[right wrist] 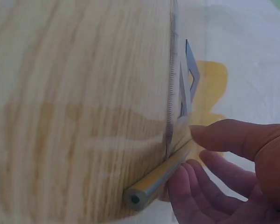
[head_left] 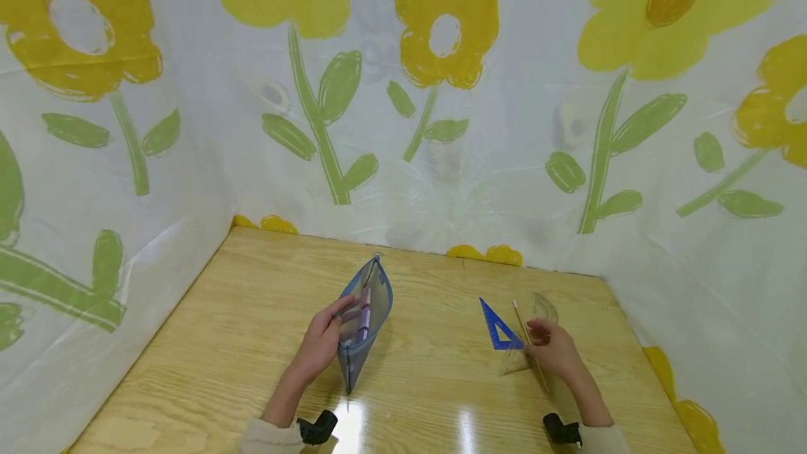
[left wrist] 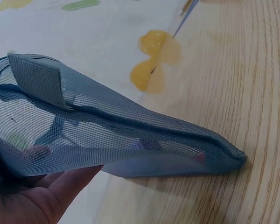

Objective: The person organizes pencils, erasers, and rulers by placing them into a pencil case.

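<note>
My left hand (head_left: pixel 320 343) grips a blue-grey mesh pencil pouch (head_left: pixel 356 363) by its side, thumb at the unzipped mouth. A purple item (head_left: pixel 364 317) shows inside it. In the left wrist view, the see-through mesh of the pouch (left wrist: pixel 107 135) spans the frame, and the fingers lie beneath. My right hand (head_left: pixel 556 350) pinches a wooden pencil (head_left: pixel 520 322) between thumb and fingers, low over the table. The right wrist view has the blunt end of the pencil (right wrist: pixel 151 184) toward the camera. Left of that hand lies a blue set square (head_left: pixel 494 331).
A clear set square (head_left: pixel 515 364) lies partly under the blue one, and a clear protractor (head_left: pixel 545 307) is just beyond my right hand. The wooden table (head_left: pixel 252 314) is bordered by a flower-print sheet (head_left: pixel 504 181) at the back and both sides.
</note>
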Tool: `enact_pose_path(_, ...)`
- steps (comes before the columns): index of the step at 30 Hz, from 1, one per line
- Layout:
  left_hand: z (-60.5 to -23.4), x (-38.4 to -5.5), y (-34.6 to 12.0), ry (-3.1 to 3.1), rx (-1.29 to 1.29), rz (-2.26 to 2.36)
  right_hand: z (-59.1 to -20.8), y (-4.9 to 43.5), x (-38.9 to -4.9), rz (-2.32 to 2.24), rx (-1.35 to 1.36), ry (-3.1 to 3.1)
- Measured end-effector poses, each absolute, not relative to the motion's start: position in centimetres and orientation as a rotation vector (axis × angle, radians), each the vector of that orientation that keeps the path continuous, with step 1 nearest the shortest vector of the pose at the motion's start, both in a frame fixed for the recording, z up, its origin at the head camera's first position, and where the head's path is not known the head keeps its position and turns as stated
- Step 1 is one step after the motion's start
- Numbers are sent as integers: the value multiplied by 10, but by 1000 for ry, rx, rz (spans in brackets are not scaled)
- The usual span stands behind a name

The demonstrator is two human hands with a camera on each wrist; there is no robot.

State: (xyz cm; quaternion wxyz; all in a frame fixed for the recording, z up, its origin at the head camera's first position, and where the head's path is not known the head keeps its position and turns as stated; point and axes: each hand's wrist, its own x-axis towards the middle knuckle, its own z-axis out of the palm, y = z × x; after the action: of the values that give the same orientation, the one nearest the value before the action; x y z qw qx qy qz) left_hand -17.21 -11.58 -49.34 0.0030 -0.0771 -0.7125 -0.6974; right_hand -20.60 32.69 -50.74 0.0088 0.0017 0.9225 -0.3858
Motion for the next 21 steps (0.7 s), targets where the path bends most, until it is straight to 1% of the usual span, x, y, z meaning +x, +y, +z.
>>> enact_pose_path(13,-493,-176,-116,-2223,-252,-2188,-503,326,-218,-1069,14,2896)
enact_pose_path(21,-495,-174,-118,-2226,-239,-2212,-504,323,-216,-1083,29,2833)
